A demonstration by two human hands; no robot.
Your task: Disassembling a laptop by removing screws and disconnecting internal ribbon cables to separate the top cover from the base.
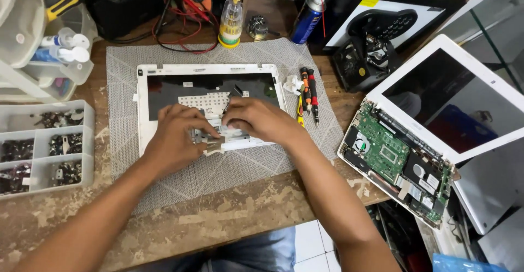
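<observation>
- Left hand [177, 135]: resting on the lower edge of a white laptop top cover [210, 71], fingers curled and pinching a small metal bracket [210, 144] at the cover's front edge; closed on that part, apparently to steady it.
- Right hand [259, 120]: laid over the same spot from the opposite side, fingertips bent down onto the cover just beside the bracket; whether anything is pinched between them cannot be told (fingers hide the contact point).
- Laptop top cover: lying face down and flat on a grey woven mat [125, 86], near the bench centre, dark underside with a pale keyboard backing exposed; mat probably there to spare the plastic from scratches.
- Screwdrivers [308, 94]: red and orange handles, parked side by side on the mat's right edge, just beside the cover and near the right hand (within easy reach).
- Compartmented parts tray [46, 146]: at the left bench edge, dark screws and small fittings sorted by compartment.
- Opened laptop base [396, 157]: at the right, green circuit board exposed, white screen lid hinged up behind it; well apart from the hands.
- Rear of bench: clear cylinder of driver bits with yellow cap [230, 18], blue spray can [307, 16], red test leads [183, 15]; all untouched.
- Wooden bench [218, 217]: worn, paint-flecked surface.
</observation>
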